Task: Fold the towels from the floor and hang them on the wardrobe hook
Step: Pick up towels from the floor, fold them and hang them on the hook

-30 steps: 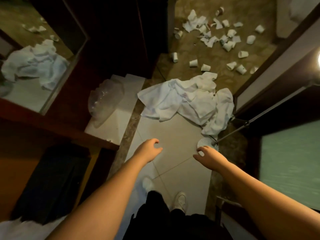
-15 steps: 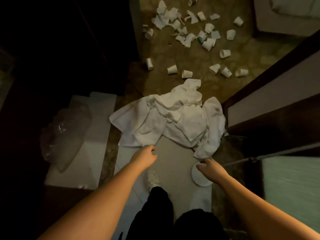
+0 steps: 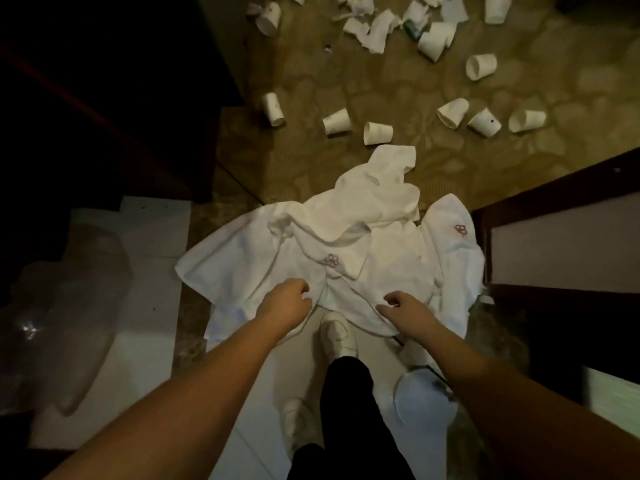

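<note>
Towels (image 3: 346,258), white and crumpled, lie heaped on the floor just beyond both hands. Left hand (image 3: 285,303) and right hand (image 3: 403,308) hover over the heap's near edge, fingers loosely curled and holding nothing. Paper cups (image 3: 377,132) lie scattered farther off.

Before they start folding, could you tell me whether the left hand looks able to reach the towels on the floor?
Probably yes: the left hand hovers, empty, over the towels' near edge, with nothing between them.

Cups (image 3: 377,132) behind towels (image 3: 346,258), seemingly apart
</note>
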The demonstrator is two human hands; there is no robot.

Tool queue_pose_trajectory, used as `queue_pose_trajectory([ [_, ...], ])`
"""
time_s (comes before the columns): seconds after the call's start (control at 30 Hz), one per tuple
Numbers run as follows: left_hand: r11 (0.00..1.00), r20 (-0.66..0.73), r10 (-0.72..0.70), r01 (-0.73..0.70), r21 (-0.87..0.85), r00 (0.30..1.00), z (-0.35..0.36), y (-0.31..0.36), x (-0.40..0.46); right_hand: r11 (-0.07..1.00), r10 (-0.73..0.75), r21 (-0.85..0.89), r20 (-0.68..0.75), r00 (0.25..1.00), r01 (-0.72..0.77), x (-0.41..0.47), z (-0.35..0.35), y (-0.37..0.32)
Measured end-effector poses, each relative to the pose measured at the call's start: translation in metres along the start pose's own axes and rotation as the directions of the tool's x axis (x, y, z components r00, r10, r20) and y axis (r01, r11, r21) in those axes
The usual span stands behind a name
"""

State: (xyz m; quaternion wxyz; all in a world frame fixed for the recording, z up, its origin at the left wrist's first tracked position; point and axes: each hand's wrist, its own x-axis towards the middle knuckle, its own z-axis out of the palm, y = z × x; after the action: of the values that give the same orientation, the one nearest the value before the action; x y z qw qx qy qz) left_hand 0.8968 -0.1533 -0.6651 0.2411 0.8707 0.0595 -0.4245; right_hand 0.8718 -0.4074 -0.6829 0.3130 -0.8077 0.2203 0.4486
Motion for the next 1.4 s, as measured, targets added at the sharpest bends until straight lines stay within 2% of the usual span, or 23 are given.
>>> queue_pose_trajectory([
  [0.2, 0.991, -0.094, 0.102, -0.092, 0.098, 0.99, 0.012, 0.035, 0.117, 0.996, 0.058, 0.064, 0.03, 0.998, -0.059, 0.114, 0.001, -0.006],
  [0.33, 0.997, -0.139, 0.076, -0.073, 0.033, 0.987, 0.021, 0.05, 0.183, 0.967, 0.112, 0.226, 0.04, 0.993, -0.118, 0.169, 0.016, -0.008],
  [0.43, 0.999, -0.109, 0.049, -0.049, 0.005, 0.993, 0.033, 0.055, 0.226, 0.911, 0.165, 0.377, 0.035, 0.986, -0.166, 0.2, 0.034, -0.007],
  [0.53, 0.997, -0.01, 0.076, -0.076, 0.001, 0.997, 0.046, 0.056, 0.254, 0.876, 0.15, 0.454, 0.064, 0.987, -0.163, 0.223, 0.054, -0.003],
  [0.63, 0.965, 0.075, 0.1, -0.115, 0.235, 0.992, 0.055, 0.05, 0.262, 0.856, 0.148, 0.492, 0.062, 0.987, -0.16, 0.225, 0.069, -0.006],
  [0.7, 0.938, 0.068, 0.122, -0.138, 0.317, 0.99, 0.055, 0.043, 0.258, 0.875, 0.129, 0.464, 0.052, 0.99, -0.138, 0.219, 0.076, -0.007],
  [0.77, 0.957, 0.041, 0.125, -0.132, 0.258, 0.991, 0.049, 0.034, 0.246, 0.909, 0.061, 0.412, 0.026, 0.998, -0.066, 0.205, 0.08, -0.006],
  [0.8, 0.978, 0.028, 0.112, -0.115, 0.176, 0.993, 0.044, 0.03, 0.238, 0.925, 0.018, 0.379, 0.001, 1.0, -0.017, 0.194, 0.078, -0.005],
  [0.87, 0.991, 0.021, 0.074, -0.071, -0.111, 0.997, 0.029, 0.023, 0.214, 0.948, -0.08, 0.305, -0.039, 0.996, 0.088, 0.171, 0.073, -0.004],
  [0.93, 0.948, 0.003, 0.06, -0.056, -0.314, 0.998, 0.008, 0.021, 0.183, 0.96, -0.143, 0.236, -0.042, 0.989, 0.149, 0.147, 0.067, -0.006],
  [1.03, 0.916, -0.119, 0.082, -0.122, -0.382, 0.989, -0.031, 0.023, 0.139, 0.975, -0.141, 0.161, -0.091, 0.986, 0.155, 0.107, 0.057, -0.021],
  [1.13, 0.879, -0.193, 0.069, -0.151, -0.452, 0.979, -0.071, 0.027, 0.09, 0.96, -0.189, 0.172, -0.179, 0.965, 0.22, 0.064, 0.041, -0.052],
  [1.3, 0.774, -0.281, -0.006, -0.174, -0.609, 0.96, -0.139, 0.018, -0.021, 0.891, -0.367, 0.153, -0.315, 0.875, 0.428, -0.027, 0.008, -0.114],
  [1.4, 0.678, -0.316, 0.04, -0.258, -0.688, 0.948, -0.171, 0.004, -0.096, 0.848, -0.468, 0.08, -0.351, 0.811, 0.524, -0.087, -0.013, -0.148],
])
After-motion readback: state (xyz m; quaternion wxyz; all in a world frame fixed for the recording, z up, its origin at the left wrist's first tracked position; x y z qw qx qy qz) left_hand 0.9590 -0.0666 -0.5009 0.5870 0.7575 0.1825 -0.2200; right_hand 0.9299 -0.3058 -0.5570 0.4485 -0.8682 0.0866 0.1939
